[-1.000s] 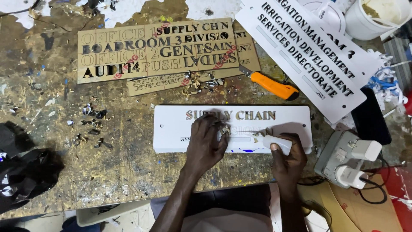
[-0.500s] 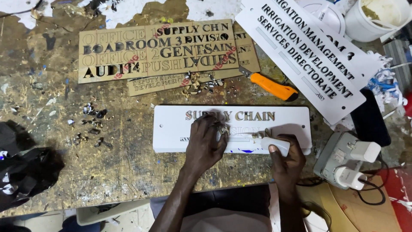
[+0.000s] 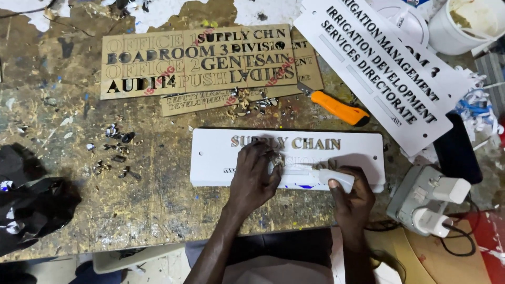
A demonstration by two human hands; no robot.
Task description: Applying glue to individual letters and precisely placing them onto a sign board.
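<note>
The right hand (image 3: 351, 199) has its grip clamped on a small white glue tube (image 3: 330, 176), whose thin nozzle lies pointing left across the white sign plate (image 3: 210, 158). The left hand (image 3: 254, 178) rests fingers-down on the same plate, fingertips pressed together over a small gold piece beneath the row of gold letters; whether it pinches that piece I cannot tell. The plate lies flat near the front edge of the worktop (image 3: 158, 210), a scarred, paint-flecked wooden surface strewn with dark offcuts. Behind it lie tan letter stencil sheets (image 3: 194, 60), an orange utility knife (image 3: 336, 108) and long white printed signs (image 3: 379, 68). At the right sits a grey power strip (image 3: 415, 197) with white plugs.
</note>
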